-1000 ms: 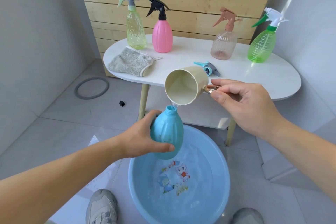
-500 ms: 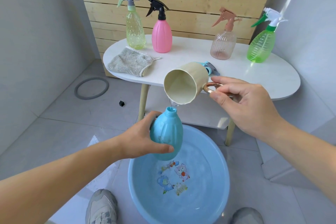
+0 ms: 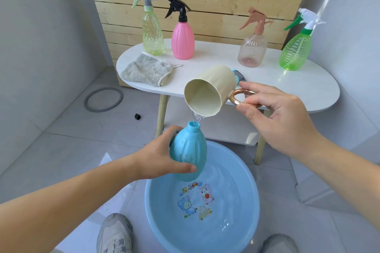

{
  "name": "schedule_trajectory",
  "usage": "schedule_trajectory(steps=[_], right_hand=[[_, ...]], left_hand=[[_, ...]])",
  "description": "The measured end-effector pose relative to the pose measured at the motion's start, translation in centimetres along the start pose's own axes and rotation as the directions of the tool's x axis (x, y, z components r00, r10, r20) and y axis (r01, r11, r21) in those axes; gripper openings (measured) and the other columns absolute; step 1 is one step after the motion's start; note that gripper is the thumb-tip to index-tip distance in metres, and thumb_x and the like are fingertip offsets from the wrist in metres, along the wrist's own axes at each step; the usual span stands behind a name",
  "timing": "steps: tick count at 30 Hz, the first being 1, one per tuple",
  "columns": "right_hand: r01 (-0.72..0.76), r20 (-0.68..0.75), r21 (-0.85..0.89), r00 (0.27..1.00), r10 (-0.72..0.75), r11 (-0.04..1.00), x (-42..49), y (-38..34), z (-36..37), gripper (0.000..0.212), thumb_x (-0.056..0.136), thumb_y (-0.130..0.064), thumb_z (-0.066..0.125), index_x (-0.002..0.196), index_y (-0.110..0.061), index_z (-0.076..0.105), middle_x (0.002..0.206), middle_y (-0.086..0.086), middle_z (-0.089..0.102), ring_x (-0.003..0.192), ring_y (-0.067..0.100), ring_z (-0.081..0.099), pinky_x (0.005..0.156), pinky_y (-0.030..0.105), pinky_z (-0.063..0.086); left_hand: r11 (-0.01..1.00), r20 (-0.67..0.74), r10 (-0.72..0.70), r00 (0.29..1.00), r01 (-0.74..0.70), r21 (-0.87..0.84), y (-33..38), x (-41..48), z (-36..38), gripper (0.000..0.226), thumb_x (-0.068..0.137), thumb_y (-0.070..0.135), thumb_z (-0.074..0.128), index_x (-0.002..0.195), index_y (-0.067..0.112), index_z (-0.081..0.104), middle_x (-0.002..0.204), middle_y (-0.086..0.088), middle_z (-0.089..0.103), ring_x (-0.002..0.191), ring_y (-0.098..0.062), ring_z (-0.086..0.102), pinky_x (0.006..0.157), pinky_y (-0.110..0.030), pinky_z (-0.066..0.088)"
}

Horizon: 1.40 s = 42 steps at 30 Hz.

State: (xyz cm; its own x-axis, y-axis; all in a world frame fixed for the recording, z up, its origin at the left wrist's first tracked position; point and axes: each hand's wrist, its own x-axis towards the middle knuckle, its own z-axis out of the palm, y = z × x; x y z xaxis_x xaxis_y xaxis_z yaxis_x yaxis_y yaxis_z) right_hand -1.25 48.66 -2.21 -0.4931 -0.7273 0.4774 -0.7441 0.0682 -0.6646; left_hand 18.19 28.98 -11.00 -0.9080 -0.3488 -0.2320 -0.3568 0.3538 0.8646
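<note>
Head view: left hand (image 3: 162,156) wraps fingers and thumb round uncapped blue bottle (image 3: 188,150), held near upright over the far rim of blue basin (image 3: 246,187) on the floor. Right hand (image 3: 275,117) pinches the copper-coloured ring handle of beige cup (image 3: 209,90), tipped mouth-down. Thin water stream (image 3: 196,118) runs from the cup lip to the bottle neck. Basin holds water. Its floor decal (image 3: 195,201) shows 2 cartoon figures plus writing too small to read. White desk (image 3: 298,88) behind carries 4 spray bottles: yellow-green (image 3: 153,37), pink (image 3: 183,41), peach-clear (image 3: 251,51), green (image 3: 294,51); grey cloth (image 3: 147,70) lies near its left end.
</note>
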Motion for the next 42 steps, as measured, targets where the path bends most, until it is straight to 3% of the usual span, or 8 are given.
schedule_trajectory(steps=[8,20,30,32,35,37,40,42], right_hand=[[0.089,0.002,-0.077,0.996,-0.089,0.993,0.0,0.3,0.1,0.017,0.087,-0.026,0.066,0.088,-0.013,0.077,0.128,-0.004,0.063,0.116,0.016,0.063,0.103,0.037,0.048],[0.271,0.003,-0.154,0.962,-0.274,0.950,0.1,0.7,0.4,0.029,0.091,-0.030,0.063,0.084,-0.004,0.075,0.132,0.009,0.062,0.117,0.026,0.059,0.102,0.036,0.050],[0.473,0.068,-0.301,0.877,-0.476,0.828,-0.1,1.4,1.2,0.020,0.091,-0.018,0.068,0.080,-0.003,0.074,0.133,0.015,0.060,0.114,0.033,0.057,0.102,0.032,0.041],[0.350,0.047,-0.233,0.936,-0.349,0.907,-0.5,1.8,2.0,0.020,0.090,-0.023,0.067,0.080,-0.008,0.075,0.133,0.007,0.062,0.117,0.027,0.057,0.103,0.031,0.042],[-0.071,0.055,-0.029,0.996,0.073,0.997,-1.4,2.5,3.6,0.014,0.091,-0.026,0.068,0.080,-0.019,0.076,0.123,-0.017,0.062,0.120,0.004,0.057,0.103,0.020,0.039],[-0.272,0.122,0.104,0.958,0.259,0.957,-1.9,3.7,5.0,0.014,0.091,-0.022,0.069,0.079,-0.026,0.076,0.111,-0.027,0.063,0.110,-0.006,0.061,0.100,0.019,0.044],[-0.442,0.245,0.107,0.880,0.407,0.891,-3.1,6.6,7.7,0.017,0.093,-0.023,0.067,0.082,-0.015,0.078,0.095,-0.029,0.065,0.095,0.010,0.068,0.090,0.030,0.053],[-0.510,0.309,0.015,0.820,0.481,0.860,-4.4,9.4,9.6,0.028,0.094,-0.029,0.065,0.079,-0.007,0.075,0.076,-0.018,0.064,0.065,0.011,0.060,0.065,0.027,0.048]], left_hand=[[1.000,0.005,-0.005,1.000,0.005,-0.009,0.1,-0.1,0.1,0.092,0.056,0.048,0.092,0.135,0.040,0.045,0.117,0.012,0.068,0.106,-0.006,0.069,0.093,-0.038,0.061],[1.000,0.000,-0.002,1.000,0.002,-0.006,0.1,-0.1,0.0,0.092,0.056,0.049,0.092,0.135,0.039,0.045,0.119,0.011,0.067,0.107,-0.006,0.069,0.093,-0.038,0.061],[1.000,-0.015,-0.010,1.000,0.010,-0.020,0.0,0.0,0.0,0.085,0.061,0.039,0.093,0.133,0.036,0.048,0.117,0.008,0.068,0.106,-0.008,0.070,0.093,-0.039,0.060],[1.000,-0.014,-0.019,1.000,0.019,-0.015,-0.1,0.0,0.0,0.085,0.062,0.037,0.093,0.134,0.034,0.048,0.118,0.007,0.069,0.106,-0.008,0.070,0.093,-0.039,0.061],[0.999,-0.009,-0.051,0.999,0.051,0.008,-0.7,-0.2,0.1,0.079,0.070,0.029,0.095,0.133,0.034,0.047,0.118,0.007,0.068,0.102,-0.005,0.070,0.089,-0.032,0.061],[0.997,0.005,-0.077,0.997,0.077,0.025,-1.6,-0.4,0.4,0.076,0.072,0.027,0.095,0.130,0.035,0.047,0.117,0.007,0.068,0.100,-0.004,0.070,0.088,-0.030,0.061],[0.990,0.058,-0.122,0.991,0.118,0.076,-3.5,-0.7,1.0,0.077,0.070,0.031,0.095,0.131,0.035,0.048,0.117,0.009,0.068,0.102,-0.005,0.070,0.091,-0.034,0.061],[0.985,0.093,-0.142,0.985,0.132,0.111,-4.6,-0.8,1.3,0.081,0.065,0.039,0.095,0.131,0.038,0.047,0.118,0.012,0.067,0.105,-0.004,0.068,0.094,-0.035,0.060]])
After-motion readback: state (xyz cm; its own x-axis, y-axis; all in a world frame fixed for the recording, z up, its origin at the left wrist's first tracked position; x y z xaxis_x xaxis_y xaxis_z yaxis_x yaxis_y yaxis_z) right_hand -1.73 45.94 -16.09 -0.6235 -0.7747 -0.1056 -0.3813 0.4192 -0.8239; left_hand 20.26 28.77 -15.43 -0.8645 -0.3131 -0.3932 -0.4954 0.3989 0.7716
